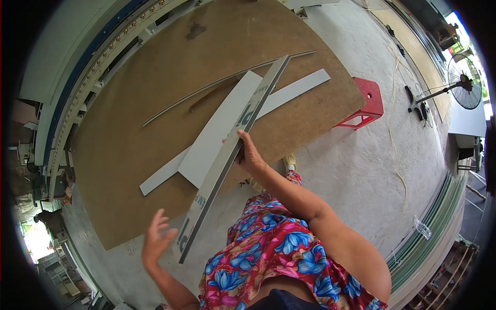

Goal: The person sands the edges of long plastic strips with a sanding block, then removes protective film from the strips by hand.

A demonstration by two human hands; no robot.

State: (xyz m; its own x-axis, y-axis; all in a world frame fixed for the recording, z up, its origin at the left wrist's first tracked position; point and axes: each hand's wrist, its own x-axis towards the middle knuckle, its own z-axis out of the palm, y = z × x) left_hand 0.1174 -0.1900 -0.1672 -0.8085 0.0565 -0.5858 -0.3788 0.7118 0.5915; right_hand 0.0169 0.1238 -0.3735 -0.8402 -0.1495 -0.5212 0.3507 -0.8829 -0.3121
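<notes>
My right hand [250, 155] grips a long, narrow metal profile [216, 175] near its middle. Printed protective film covers part of the profile, and it slants from the far right of the table down toward my body. Close to the profile's lower end, my left hand [157, 238] is raised with its fingers spread, holding nothing. Beneath the profile, a wide pale board [214, 124] lies across a narrower pale strip [299, 91] on the brown table [124, 170]. A thin grey strip [181, 101] lies farther back on the tabletop, partly hidden behind the profile.
A red plastic stool [370, 98] stands by the table's right edge. Farther right are a floor fan [465, 85] and loose cord [398, 155] on the concrete floor. Long green lengths of material [431, 227] are stacked at lower right. A large machine [88, 67] borders the table's left.
</notes>
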